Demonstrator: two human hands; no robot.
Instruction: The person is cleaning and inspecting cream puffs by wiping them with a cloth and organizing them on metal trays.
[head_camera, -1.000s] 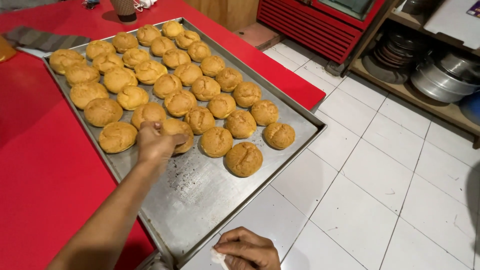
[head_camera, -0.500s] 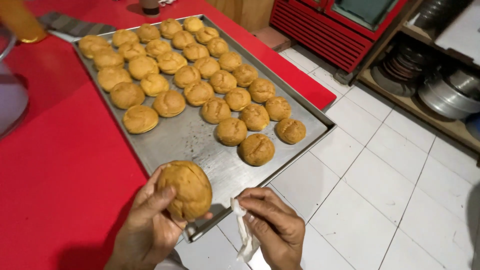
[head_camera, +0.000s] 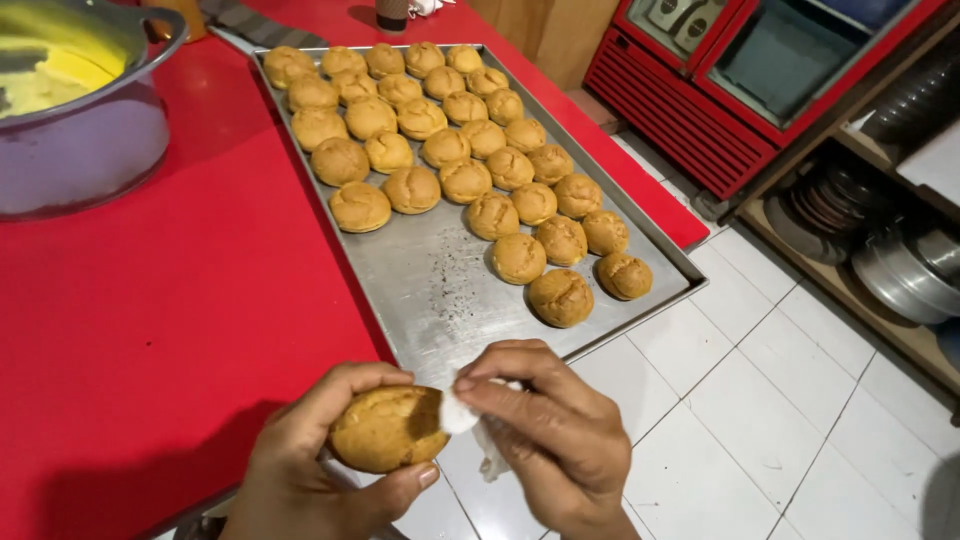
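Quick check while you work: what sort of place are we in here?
Likely a small bakery kitchen: a large metal baking tray of round golden-brown buns, a big metal pot of yellow cream, and stacked metal pans on a shelf.

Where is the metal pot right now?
In the head view, the pot sits at the upper left on the red table, left of the baking tray of buns and apart from it.

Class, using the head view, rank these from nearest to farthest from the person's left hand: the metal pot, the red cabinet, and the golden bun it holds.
1. Golden bun: held in the left hand, bottom of frame.
2. Metal pot: on the red table, far upper left.
3. Red cabinet: across the tiled floor, upper right.
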